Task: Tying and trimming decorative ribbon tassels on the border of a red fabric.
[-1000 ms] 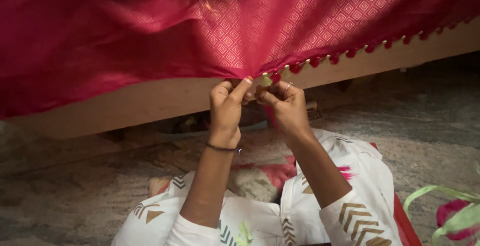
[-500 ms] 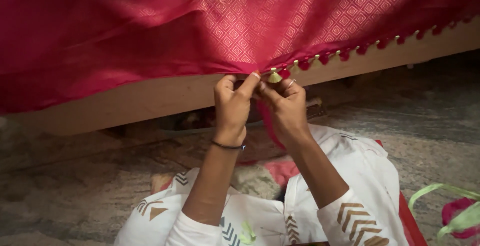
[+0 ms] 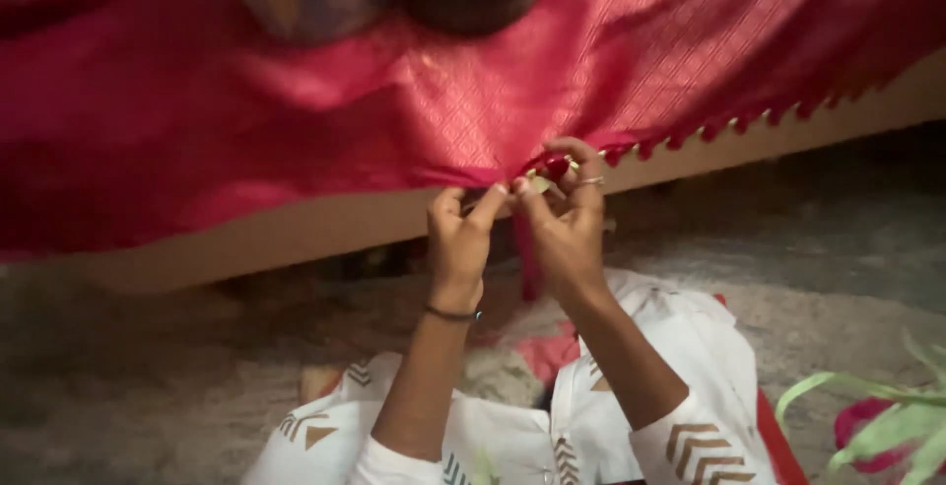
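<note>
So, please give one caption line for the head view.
Both hands, left and right, pinch the tasselled hem of a red patterned cloth.

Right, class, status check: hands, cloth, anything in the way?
Left hand and right hand pinching the pink cloth hem at the tassels. Nothing blocking.

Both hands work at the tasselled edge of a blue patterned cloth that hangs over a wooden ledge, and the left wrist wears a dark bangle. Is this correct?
Not quite: the patterned cloth is red-pink, not blue, as the head view shows. The rest holds: the left hand and the right hand pinch its tasselled edge where it hangs over the wooden ledge, and a dark bangle circles the left wrist.
</note>
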